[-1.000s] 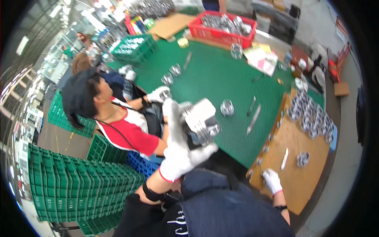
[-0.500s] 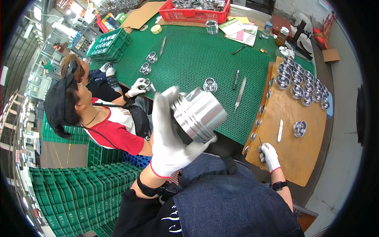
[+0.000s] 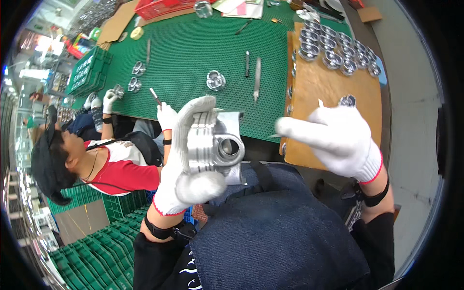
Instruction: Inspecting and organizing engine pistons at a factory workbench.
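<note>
My gloved left hand (image 3: 181,164) is wrapped round a shiny metal piston (image 3: 203,145), its ring grooves against the palm. The pin hole on the piston's side faces up toward me. Off to the right, my gloved right hand (image 3: 338,137) is closed with the index finger stretched toward the piston, some way apart from it. Below that fingertip pokes the grey tip of a thin metal tool (image 3: 274,136); the hand hides the rest. Behind my right hand, a lone piston (image 3: 348,100) sits on the tan board (image 3: 309,82).
Several pistons (image 3: 333,59) stand grouped at the board's far end. On the green mat (image 3: 188,58) lie a piston (image 3: 215,80), a black pen-like tool (image 3: 247,64) and a flat file (image 3: 257,79). At left, a co-worker in a red-sleeved shirt (image 3: 128,174) holds a piston (image 3: 118,90). Green crates (image 3: 92,251) stand lower left.
My left hand has turned the piston so its pin hole shows. My right hand has risen from the board and come inward. The view has shifted to the right.
</note>
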Demonstrator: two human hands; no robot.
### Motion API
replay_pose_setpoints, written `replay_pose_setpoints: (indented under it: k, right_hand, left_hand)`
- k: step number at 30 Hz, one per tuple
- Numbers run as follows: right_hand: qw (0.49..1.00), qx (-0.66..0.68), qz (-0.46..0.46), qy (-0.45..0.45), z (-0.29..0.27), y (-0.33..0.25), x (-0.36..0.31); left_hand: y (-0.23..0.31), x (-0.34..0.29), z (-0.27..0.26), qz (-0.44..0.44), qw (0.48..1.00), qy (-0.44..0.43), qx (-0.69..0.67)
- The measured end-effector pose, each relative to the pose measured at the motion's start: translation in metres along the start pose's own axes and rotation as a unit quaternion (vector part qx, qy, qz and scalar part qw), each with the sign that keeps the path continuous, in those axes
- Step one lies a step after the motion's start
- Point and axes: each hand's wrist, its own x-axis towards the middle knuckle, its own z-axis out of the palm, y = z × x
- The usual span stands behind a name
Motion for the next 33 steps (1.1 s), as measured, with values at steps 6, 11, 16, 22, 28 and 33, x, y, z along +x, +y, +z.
replay_pose_setpoints:
  k: [6,11,16,22,28,33]
  right_hand:
    - [0.989,-0.129,-0.029,0.071,0.003,-0.003,0.023]
    - [0.983,-0.178,-0.033,0.04,-0.002,-0.027,0.029]
    - [0.994,-0.078,0.03,-0.07,-0.008,-0.04,0.014]
    - [0.951,0.275,0.14,-0.007,0.016,-0.039,0.011]
    - [0.848,0.448,0.214,0.184,0.004,-0.01,0.007]
    - [0.961,0.225,0.092,0.134,0.008,0.006,0.005]
  left_hand:
    - [0.009,0.029,0.015,0.005,0.988,-0.144,0.052]
    - [0.017,0.023,0.011,0.088,0.965,-0.16,0.19]
    - [0.022,0.013,0.027,0.205,0.934,-0.115,0.268]
    - [0.016,0.01,0.031,0.325,0.907,-0.009,0.267]
    - [0.031,0.022,0.016,-0.062,0.903,-0.063,-0.421]
    - [-0.01,0.024,0.004,-0.088,0.98,-0.099,-0.147]
